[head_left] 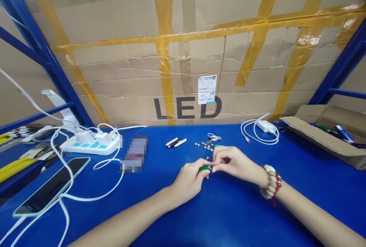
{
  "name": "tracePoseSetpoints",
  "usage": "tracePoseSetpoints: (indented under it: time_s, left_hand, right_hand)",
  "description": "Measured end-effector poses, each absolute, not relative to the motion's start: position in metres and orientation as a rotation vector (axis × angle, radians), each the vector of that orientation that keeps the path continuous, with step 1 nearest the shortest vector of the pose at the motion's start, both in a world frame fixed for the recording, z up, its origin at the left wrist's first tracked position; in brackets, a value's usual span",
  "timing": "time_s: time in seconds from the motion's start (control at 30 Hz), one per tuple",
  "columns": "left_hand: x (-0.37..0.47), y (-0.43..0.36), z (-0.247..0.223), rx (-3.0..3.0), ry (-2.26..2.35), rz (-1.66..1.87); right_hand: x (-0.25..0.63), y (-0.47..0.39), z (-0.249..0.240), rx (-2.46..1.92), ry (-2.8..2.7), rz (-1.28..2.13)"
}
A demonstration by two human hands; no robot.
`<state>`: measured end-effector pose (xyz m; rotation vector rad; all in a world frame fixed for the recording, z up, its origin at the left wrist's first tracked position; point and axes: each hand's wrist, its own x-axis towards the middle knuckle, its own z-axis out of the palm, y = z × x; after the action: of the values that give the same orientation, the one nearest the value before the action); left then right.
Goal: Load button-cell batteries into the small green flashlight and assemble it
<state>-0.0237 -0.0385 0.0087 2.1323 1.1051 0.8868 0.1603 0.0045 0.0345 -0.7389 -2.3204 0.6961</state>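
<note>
My left hand [190, 179] is closed around a small green cylinder [204, 168] with a metallic end that points right. Thumb and fingers of my right hand [233, 163] are pinched together at that end; whatever they grip is too small to make out. Just beyond my hands lie several small round silver discs [207, 146] and a looped white cord [214, 136]. Silver and black cylinders [175, 142] rest side by side, further left. A bit of something green [219, 146] shows behind my right fingers.
On the blue table [177, 224], a white power strip [91, 144], cables and two phones [53, 186] lie left. A white adapter [265, 126] with its cable and an open cardboard box [323, 134] stand right. A large cardboard sheet [128, 75] backs the table.
</note>
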Motion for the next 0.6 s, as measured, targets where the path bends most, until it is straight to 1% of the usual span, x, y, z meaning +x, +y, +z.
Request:
tracePoseSetpoints:
  time_s: [0.13,0.4,0.6]
  left_hand:
    - [-0.0234,-0.0376,0.0094,2.098,1.109,0.901]
    - [-0.0227,-0.0381,0.0108,2.105,1.075,0.892]
    - [-0.0218,-0.039,0.0114,2.102,1.102,0.897]
  right_hand:
    - [0.159,0.0032,0.0334,-0.819,-2.271,0.7]
    - [0.159,0.002,0.0327,-0.913,-2.213,0.824]
    - [0.1609,0.0014,0.0376,-0.936,-2.275,0.733]
